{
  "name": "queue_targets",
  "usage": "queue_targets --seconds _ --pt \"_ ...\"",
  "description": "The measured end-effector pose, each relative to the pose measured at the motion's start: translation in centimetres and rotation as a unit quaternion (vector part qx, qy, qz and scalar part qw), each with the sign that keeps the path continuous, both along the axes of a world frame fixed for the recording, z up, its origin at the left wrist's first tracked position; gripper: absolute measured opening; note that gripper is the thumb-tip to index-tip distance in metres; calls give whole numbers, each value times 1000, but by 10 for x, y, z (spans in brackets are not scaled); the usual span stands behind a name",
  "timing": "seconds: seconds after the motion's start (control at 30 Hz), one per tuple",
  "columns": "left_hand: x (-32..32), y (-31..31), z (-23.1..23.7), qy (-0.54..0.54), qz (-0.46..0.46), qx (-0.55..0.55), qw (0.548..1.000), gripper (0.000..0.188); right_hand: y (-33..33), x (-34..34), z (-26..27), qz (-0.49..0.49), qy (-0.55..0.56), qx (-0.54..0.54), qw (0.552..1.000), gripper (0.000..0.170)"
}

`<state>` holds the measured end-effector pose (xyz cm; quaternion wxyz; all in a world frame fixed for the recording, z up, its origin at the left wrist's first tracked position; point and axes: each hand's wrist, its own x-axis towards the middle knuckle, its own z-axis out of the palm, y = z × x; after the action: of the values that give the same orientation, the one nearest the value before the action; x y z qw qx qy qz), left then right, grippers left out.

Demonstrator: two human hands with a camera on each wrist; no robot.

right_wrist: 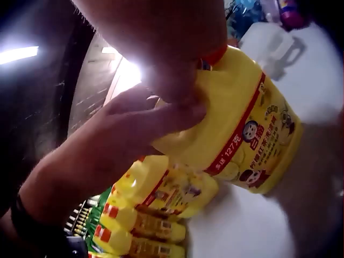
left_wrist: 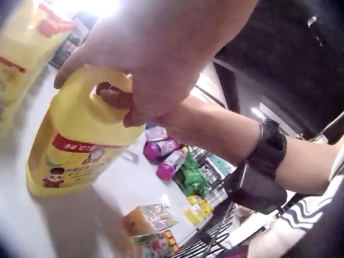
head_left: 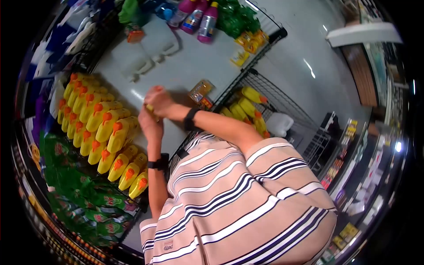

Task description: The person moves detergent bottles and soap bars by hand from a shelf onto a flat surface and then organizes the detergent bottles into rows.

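A yellow jug (left_wrist: pixel 80 134) with a red-banded label stands tilted over the white surface; the right wrist view shows the jug (right_wrist: pixel 231 107) and its red cap (right_wrist: pixel 216 56). My left hand (head_left: pixel 151 126) and right hand (head_left: pixel 161 104) meet at its top, hiding most of it in the head view. In the right wrist view, my left hand (right_wrist: pixel 134 115) curls its fingers round the handle. Beside it, my right hand (right_wrist: pixel 174 72) grips near the cap, its fingertips partly hidden.
Rows of yellow jugs (head_left: pixel 106 126) line the left side, above green packs (head_left: pixel 75 176). White containers (head_left: pixel 161 39), purple bottles (head_left: pixel 207 24) and a small packet (head_left: pixel 201 90) are on the white surface (head_left: pixel 198 57). A wire basket with yellow bottles (head_left: pixel 247 106) is at the right.
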<state>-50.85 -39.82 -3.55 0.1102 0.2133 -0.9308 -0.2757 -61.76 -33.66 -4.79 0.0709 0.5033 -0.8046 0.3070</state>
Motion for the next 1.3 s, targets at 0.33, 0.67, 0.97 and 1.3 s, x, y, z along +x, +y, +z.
queue_targets --seconds 0.33,0.67,0.97,1.3 --pt "115 -45 0 -3 33 -8 999 41 -17 72 16 215 -180 -129 951 48" --pt "107 -38 16 -21 134 -8 991 40 -33 70 -35 -96 -942 23 320 71" --pt "134 -47 29 -6 220 -190 957 40 -84 139 -57 -101 -953 -101 266 72" --pt "152 -64 19 10 242 -173 955 45 -90 148 -121 4 -947 -156 281 56"
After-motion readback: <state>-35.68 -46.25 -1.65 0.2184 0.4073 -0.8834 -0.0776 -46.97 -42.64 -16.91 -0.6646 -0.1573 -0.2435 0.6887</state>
